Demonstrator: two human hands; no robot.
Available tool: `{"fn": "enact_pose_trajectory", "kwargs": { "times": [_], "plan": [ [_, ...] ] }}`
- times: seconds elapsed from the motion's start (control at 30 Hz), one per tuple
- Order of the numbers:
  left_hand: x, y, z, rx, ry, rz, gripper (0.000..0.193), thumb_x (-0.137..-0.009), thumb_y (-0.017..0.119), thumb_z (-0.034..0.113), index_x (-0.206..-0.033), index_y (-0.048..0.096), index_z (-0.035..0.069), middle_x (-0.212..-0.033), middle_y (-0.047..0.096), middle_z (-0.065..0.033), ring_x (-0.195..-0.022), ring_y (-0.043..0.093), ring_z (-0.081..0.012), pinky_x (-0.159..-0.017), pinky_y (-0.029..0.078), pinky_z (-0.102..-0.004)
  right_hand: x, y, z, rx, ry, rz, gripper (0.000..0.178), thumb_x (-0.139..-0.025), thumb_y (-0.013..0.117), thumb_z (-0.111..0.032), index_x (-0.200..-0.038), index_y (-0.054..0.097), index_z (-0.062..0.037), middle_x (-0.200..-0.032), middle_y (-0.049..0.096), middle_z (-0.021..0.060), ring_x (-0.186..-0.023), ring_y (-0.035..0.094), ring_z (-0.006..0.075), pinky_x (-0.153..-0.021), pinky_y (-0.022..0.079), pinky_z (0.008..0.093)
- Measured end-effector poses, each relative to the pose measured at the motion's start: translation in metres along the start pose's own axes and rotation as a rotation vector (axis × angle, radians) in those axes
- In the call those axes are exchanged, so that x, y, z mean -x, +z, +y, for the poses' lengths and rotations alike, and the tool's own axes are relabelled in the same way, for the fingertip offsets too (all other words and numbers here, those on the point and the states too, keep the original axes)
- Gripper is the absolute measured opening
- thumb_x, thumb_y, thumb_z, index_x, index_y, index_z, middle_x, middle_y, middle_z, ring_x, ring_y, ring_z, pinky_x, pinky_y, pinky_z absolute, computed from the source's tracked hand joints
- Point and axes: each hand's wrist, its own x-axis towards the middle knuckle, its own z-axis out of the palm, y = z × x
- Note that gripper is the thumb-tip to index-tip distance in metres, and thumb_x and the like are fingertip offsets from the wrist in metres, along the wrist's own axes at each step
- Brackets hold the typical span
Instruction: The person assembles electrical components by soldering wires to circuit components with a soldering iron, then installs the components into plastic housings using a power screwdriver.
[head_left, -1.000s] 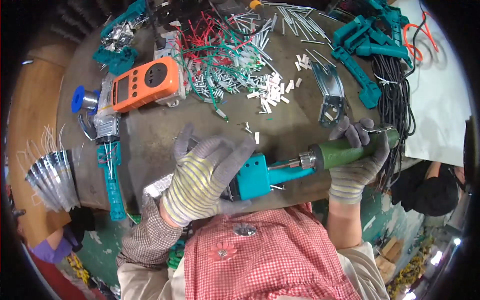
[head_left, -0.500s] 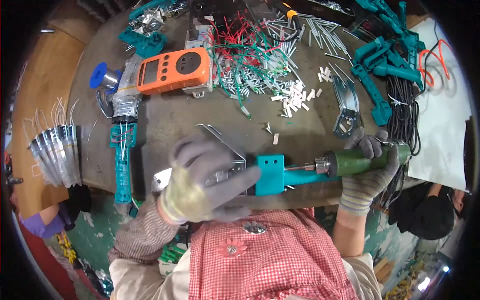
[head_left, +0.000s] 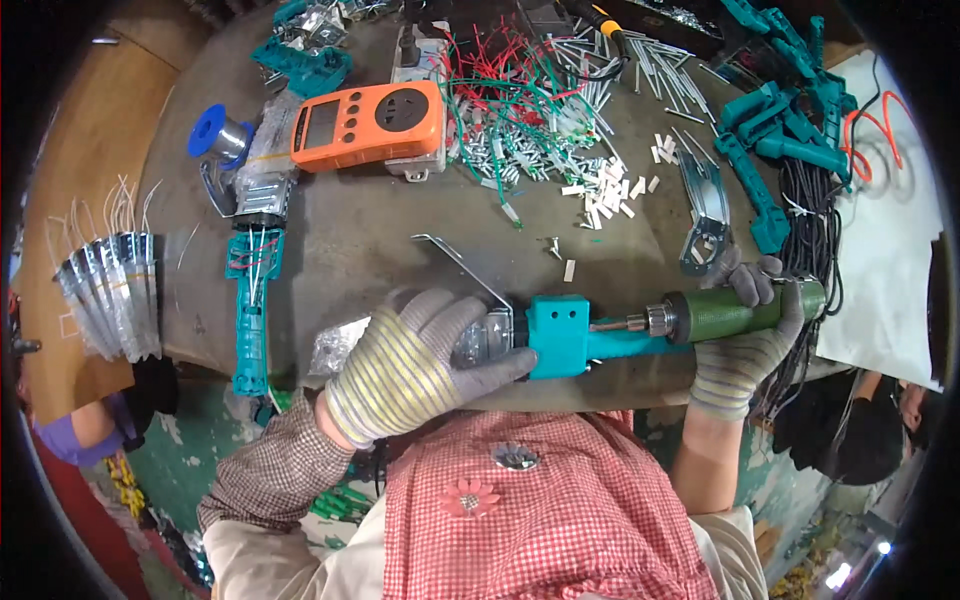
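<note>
1 teal tool (head_left: 560,337) is clasped by the left hand (head_left: 412,372), a green driver (head_left: 722,315) by the right hand (head_left: 755,345) (slippage risked if tilted).

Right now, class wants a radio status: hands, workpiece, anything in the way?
Left hand gripping teal-housed piece. Right hand gripping green driver, bit toward that piece. Loose screw and white chip beyond, off the driver's line.
</note>
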Motion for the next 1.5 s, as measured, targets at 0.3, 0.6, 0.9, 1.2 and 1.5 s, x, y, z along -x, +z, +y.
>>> {"fn": "enact_pose_trajectory", "kwargs": {
  "times": [0.3, 0.6, 0.9, 1.2, 1.5],
  "plan": [
    [-0.001, 0.003, -0.001, 0.069, 0.001, -0.029, 0.045, -0.08, 0.089, 0.029, -0.122, 0.08, 0.04, -0.122, 0.066, -0.0148, -0.108, 0.067, -0.0337, -0.089, 0.058, -0.0496, 0.002, -0.002, 0.003, -0.013, -0.003, -0.026, 0.022, -0.1, 0.073, -0.02, -0.112, 0.06, -0.0065, -0.079, 0.043, -0.0021, -0.071, 0.045, 0.0138, -0.126, 0.043, 0.0453],
    [-0.001, 0.002, -0.001, 0.072, -0.007, -0.066, 0.047, -0.08, 0.084, 0.028, -0.126, 0.079, 0.039, -0.124, 0.066, -0.0156, -0.108, 0.067, -0.0336, -0.089, 0.057, -0.0495, 0.004, 0.004, 0.004, 0.047, -0.028, -0.039, 0.02, -0.101, 0.071, -0.017, -0.114, 0.061, -0.0049, -0.08, 0.045, -0.0013, -0.073, 0.048, 0.0147, -0.127, 0.042, 0.0452],
    [0.002, 0.003, 0.001, 0.079, -0.011, -0.025, 0.048, -0.08, 0.084, 0.026, -0.127, 0.079, 0.037, -0.119, 0.066, -0.0147, -0.106, 0.067, -0.033, -0.09, 0.056, -0.0505, 0.005, 0.008, 0.01, -0.005, 0.007, -0.106, 0.017, -0.102, 0.068, -0.017, -0.114, 0.06, -0.0074, -0.078, 0.045, -0.0025, -0.072, 0.049, 0.0139, -0.125, 0.042, 0.0451],
    [-0.002, -0.003, 0.001, 0.152, -0.128, -0.107, 0.079, -0.07, 0.093, 0.036, -0.141, 0.069, 0.014, -0.121, 0.066, -0.0171, -0.11, 0.066, -0.0394, -0.1, 0.053, -0.053, 0.004, 0.022, 0.007, 0.01, 0.073, -0.241, 0.046, -0.099, 0.079, -0.037, -0.132, 0.064, -0.009, -0.078, 0.041, -0.0082, -0.076, 0.047, 0.0109, -0.127, 0.032, 0.0466],
    [-0.024, -0.014, 0.011, 0.068, -0.3, -0.165, 0.087, -0.064, 0.09, 0.064, -0.127, 0.071, 0.007, -0.125, 0.066, -0.0184, -0.113, 0.063, -0.0413, -0.094, 0.052, -0.0555, 0.049, -0.019, -0.019, -0.055, -0.11, -0.186, 0.053, -0.101, 0.072, -0.051, -0.12, 0.06, -0.0026, -0.069, 0.035, -0.0056, -0.061, 0.034, 0.0117, -0.113, 0.044, 0.0382]
  ]
}}
